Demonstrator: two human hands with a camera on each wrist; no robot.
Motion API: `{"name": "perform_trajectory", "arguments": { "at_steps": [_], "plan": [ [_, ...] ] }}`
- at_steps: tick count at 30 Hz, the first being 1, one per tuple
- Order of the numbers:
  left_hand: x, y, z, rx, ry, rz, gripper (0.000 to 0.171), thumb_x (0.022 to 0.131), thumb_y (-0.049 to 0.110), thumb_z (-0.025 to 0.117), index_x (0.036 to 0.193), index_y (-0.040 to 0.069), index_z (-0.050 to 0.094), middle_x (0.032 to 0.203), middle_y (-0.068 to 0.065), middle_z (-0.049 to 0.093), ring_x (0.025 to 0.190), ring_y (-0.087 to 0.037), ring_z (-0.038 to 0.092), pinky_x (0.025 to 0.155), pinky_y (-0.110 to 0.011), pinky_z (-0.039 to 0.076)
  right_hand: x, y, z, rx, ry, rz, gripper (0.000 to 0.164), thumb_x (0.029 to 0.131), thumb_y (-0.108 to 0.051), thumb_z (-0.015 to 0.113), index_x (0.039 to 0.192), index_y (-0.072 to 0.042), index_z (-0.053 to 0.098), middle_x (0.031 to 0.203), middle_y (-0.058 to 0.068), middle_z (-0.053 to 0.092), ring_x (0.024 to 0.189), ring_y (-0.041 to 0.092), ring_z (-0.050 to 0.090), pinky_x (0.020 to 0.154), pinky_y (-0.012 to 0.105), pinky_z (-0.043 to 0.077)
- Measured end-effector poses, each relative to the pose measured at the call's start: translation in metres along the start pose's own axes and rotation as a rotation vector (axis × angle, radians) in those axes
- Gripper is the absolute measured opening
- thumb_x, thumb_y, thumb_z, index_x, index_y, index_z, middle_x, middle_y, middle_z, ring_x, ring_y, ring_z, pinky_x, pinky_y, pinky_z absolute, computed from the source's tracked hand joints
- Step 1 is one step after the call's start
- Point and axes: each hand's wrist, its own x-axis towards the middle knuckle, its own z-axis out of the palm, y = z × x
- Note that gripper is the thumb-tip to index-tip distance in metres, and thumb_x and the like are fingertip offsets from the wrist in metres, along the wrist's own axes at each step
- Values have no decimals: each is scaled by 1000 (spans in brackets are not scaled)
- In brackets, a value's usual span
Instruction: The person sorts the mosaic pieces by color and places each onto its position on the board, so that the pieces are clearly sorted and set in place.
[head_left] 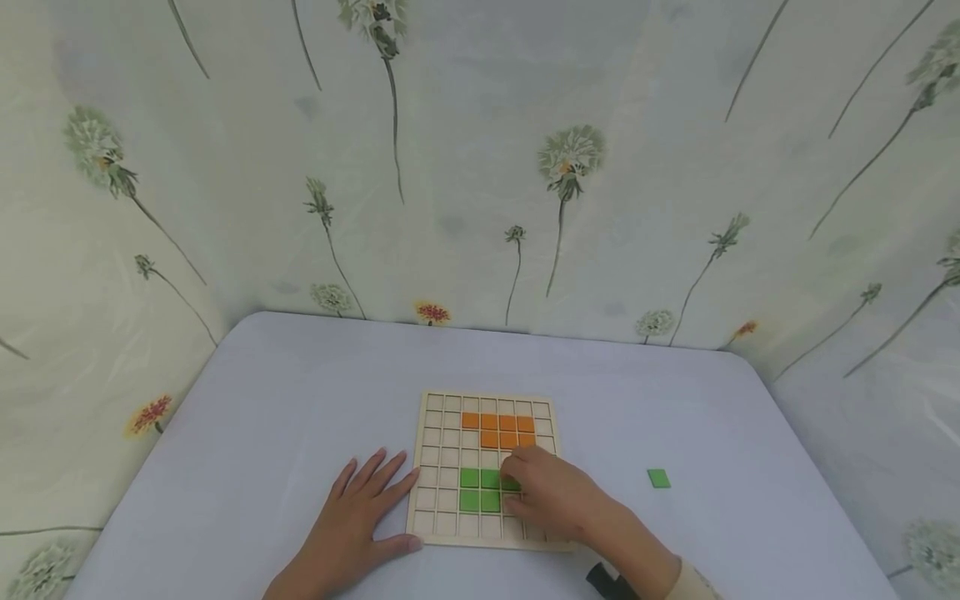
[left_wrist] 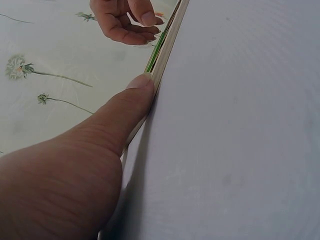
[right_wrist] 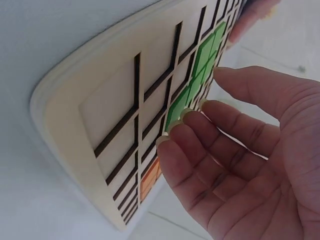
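A square wooden grid board (head_left: pixel 446 523) lies on the table, with several green tiles (head_left: pixel 469 501) and several orange tiles (head_left: pixel 507 423) set in its cells. My left hand (head_left: pixel 352 517) lies spread beside the board, its thumb and a fingertip touching the left edge. Over the green group is my right hand (head_left: pixel 558 496), partly covering the tiles. In the right wrist view, the curved fingers (right_wrist: pixel 187 165) have their tips at a green tile (right_wrist: pixel 176 109), while the thumb stands apart from them. Nothing is seen pinched between thumb and fingers.
A loose green tile (head_left: pixel 659 478) lies on the white table (head_left: pixel 315 375) to the right of the board. Beneath the right wrist, a black object (head_left: pixel 611 583) shows at the front. Floral cloth (head_left: pixel 465 167) hangs behind and around the table.
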Motion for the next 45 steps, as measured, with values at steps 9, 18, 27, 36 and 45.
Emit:
{"name": "perform_trajectory", "arguments": {
  "at_steps": [9,18,27,36,45],
  "plan": [
    [0,-1,1,8,11,6,93,84,84,56,160,30,47,170,5,32,160,-24,15,127,-57,5,-5,10,-9,-9,33,48,21,92,-22,77,110,-13,74,102,-8,65,96,10,59,89,34,58],
    [0,-1,2,14,14,9,93,84,85,55,160,31,46,170,6,31,160,-24,14,128,-57,4,-21,29,-19,16,64,164,30,90,-20,81,117,-12,72,116,-4,67,113,18,62,96,41,57],
    [0,1,0,9,10,6,91,85,80,62,160,30,46,170,5,32,160,-25,16,127,-58,5,-39,57,-31,-45,102,273,43,89,-23,83,129,-12,68,119,0,69,109,19,64,94,41,59],
    [0,0,2,6,9,7,93,85,84,56,160,30,45,170,5,31,160,-25,15,128,-57,4,-63,84,-36,-76,131,268,44,87,-21,85,125,-5,69,123,8,68,115,30,65,98,50,56],
    [0,-2,4,22,8,11,93,85,83,57,161,31,43,171,6,30,160,-23,13,128,-56,3,-78,105,-37,-77,87,326,47,86,-21,86,124,-2,68,121,14,68,114,37,65,99,55,55]
  ]
}}
